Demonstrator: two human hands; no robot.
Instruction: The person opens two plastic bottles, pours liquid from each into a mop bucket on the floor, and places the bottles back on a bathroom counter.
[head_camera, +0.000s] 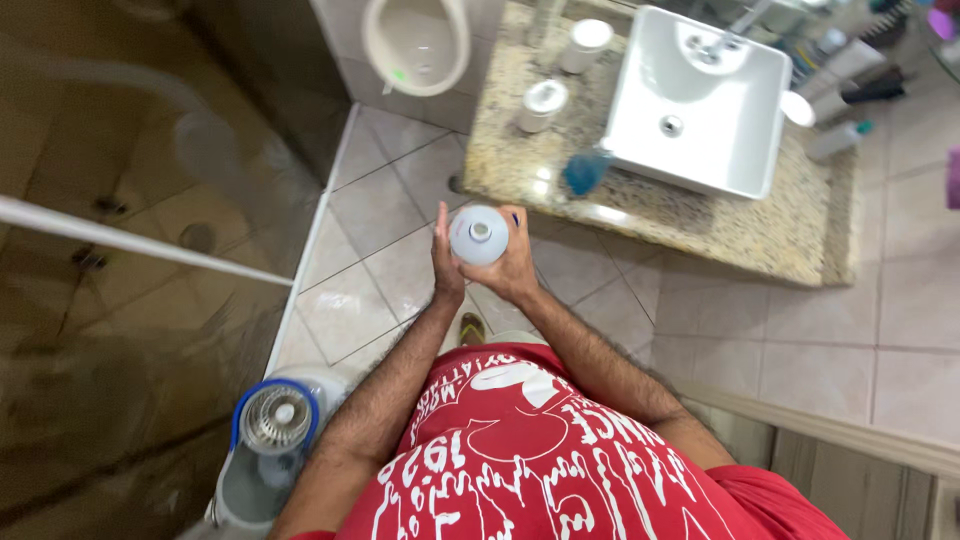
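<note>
I hold a pale, translucent plastic bottle (479, 235) upright in front of my chest, its open round neck facing the camera. My left hand (445, 262) presses flat against the bottle's left side. My right hand (516, 266) wraps around its right side and underside. Both hands hover above the tiled floor, just in front of the granite counter (700, 220). A blue cap-like object (585, 170) lies on the counter's near edge, just beyond my hands.
A white basin (697, 103) sits on the counter with two white canisters (543, 105) to its left and several bottles to its right. A toilet (417, 42) stands at the back. A glass shower screen fills the left. A mop bucket (272, 440) stands at lower left.
</note>
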